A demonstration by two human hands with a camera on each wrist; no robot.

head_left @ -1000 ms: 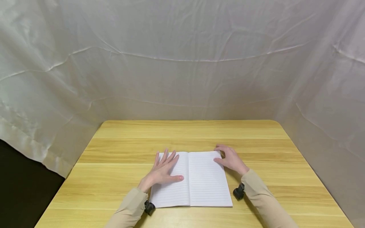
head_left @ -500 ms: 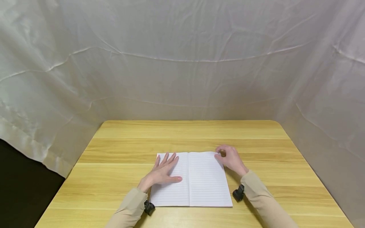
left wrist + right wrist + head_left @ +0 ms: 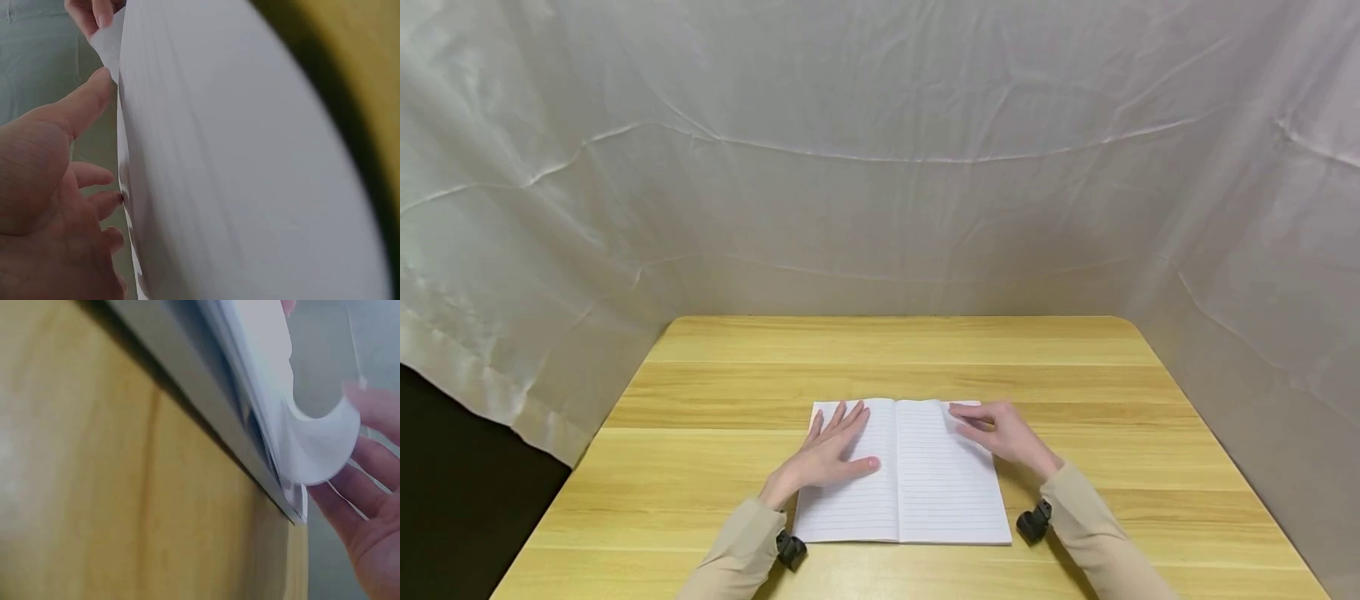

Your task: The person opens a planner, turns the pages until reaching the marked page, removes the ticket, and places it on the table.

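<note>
An open notebook [image 3: 947, 492] with lined white pages lies on the table, its spine running away from the person. My left hand [image 3: 823, 457] rests on the left page, fingers spread and straight, thumb pointing toward the fold. At the far right corner my right hand [image 3: 1003, 429] pinches the corner of a page between thumb and fingers. That lifted page [image 3: 322, 447] curls up and over toward the spine in the right wrist view, and the pages below stay flat. In the left wrist view the right hand's fingertips [image 3: 103, 19] hold the raised corner.
The notebook lies near the front of a wood-grain table [image 3: 715, 375]. A pale grey cloth [image 3: 880, 208] hangs behind the table and along its sides. Each sleeve cuff carries a small black wrist camera [image 3: 1033, 522].
The right hand has pinched the page's far right corner and drawn it left, so the page now curls up. The left hand stays nearly in place on the left page.
</note>
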